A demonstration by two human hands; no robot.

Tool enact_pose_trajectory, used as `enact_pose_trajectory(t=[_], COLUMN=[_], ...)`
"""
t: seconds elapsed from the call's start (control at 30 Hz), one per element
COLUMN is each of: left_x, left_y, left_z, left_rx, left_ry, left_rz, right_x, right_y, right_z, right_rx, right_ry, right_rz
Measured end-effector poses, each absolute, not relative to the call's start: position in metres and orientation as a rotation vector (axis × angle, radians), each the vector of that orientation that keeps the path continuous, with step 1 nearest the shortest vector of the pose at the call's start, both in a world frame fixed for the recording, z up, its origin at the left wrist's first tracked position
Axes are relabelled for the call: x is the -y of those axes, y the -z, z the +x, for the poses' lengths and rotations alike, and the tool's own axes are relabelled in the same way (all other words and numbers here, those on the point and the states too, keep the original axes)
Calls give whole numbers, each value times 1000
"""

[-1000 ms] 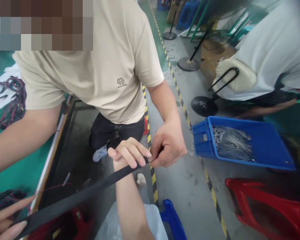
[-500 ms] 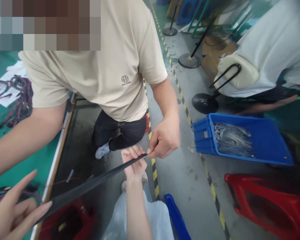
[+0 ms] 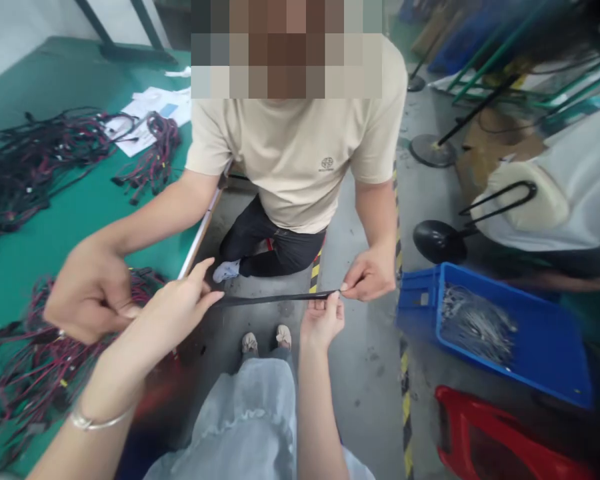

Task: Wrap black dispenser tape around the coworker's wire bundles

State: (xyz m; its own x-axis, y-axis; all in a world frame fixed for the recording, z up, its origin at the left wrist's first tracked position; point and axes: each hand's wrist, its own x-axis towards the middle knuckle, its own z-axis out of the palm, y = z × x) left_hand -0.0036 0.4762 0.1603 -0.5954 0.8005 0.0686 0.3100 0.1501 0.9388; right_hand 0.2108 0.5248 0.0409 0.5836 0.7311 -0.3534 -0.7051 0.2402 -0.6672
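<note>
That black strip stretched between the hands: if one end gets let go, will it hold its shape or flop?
The black strip looks thin and flat, pulled straight between the left hand and right hand, so it probably droops once released. It seems light: fingertip pinches hold it. The co-worker's hand also pinches the right end, so tension likely keeps it straight.

Four hands were in view: the wearer's left hand (image 3: 177, 310) and right hand (image 3: 323, 320), plus a co-worker's two hands (image 3: 93, 290) (image 3: 370, 275). One black strap (image 3: 275, 298) ran between them. One blue bin (image 3: 500, 333) and one red stool (image 3: 500, 440) stood on the floor. One green surface (image 3: 40, 220) carried several wire bundles (image 3: 35, 153).
</note>
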Motion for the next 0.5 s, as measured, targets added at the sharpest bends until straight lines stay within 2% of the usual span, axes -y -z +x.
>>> enact_pose_trajectory(t=[0.13, 0.2, 0.23, 0.37, 0.5], left_x=[-435, -420, -418, -457, -508], left_y=[-139, -103, -82, -12, 0], left_z=[13, 29, 35, 44, 48], left_rx=[-1868, -1672, -1529, -821, -398], left_ry=[-1514, -1567, -1487, -1505, -1589], left_rz=[1407, 1186, 978, 374, 203], right_x=[-521, -520, -520, -519, -517], right_y=[-48, -48, -47, -40, -35], right_z=[210, 211, 212, 220, 227], right_rx=[65, 95, 114, 191, 213], right_ry=[-1010, -1025, -1032, -1061, -1084], right_rz=[-907, -901, -899, -904, -933])
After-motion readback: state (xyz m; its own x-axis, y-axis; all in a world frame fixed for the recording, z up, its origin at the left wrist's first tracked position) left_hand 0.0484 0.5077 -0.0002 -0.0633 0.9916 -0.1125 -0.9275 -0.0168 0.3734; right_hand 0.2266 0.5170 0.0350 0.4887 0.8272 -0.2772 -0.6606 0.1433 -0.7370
